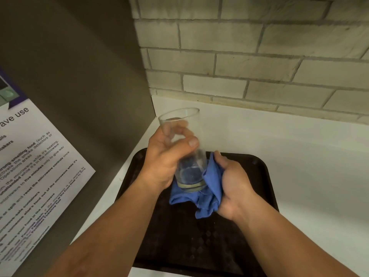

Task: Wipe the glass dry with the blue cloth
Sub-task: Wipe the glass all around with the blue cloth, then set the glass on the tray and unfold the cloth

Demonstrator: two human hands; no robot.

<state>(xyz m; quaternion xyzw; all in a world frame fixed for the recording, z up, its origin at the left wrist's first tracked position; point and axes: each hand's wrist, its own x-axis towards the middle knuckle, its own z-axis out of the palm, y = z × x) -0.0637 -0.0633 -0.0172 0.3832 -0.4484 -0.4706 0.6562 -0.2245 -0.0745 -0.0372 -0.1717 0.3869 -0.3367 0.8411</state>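
A clear drinking glass (182,120) is held above a dark tray, tilted with its mouth pointing away from me and its thick base toward me. My left hand (165,158) wraps around its middle, thumb across the front. The blue cloth (211,176) is bunched against the glass's lower side and base, and part of it hangs down below the base. My right hand (233,186) grips the cloth and presses it to the glass from the right.
The dark brown tray (257,176) lies on a white counter (299,156), under both hands. A grey panel (79,76) with a printed microwave notice (36,156) rises at the left. A pale brick wall (249,56) runs behind the counter.
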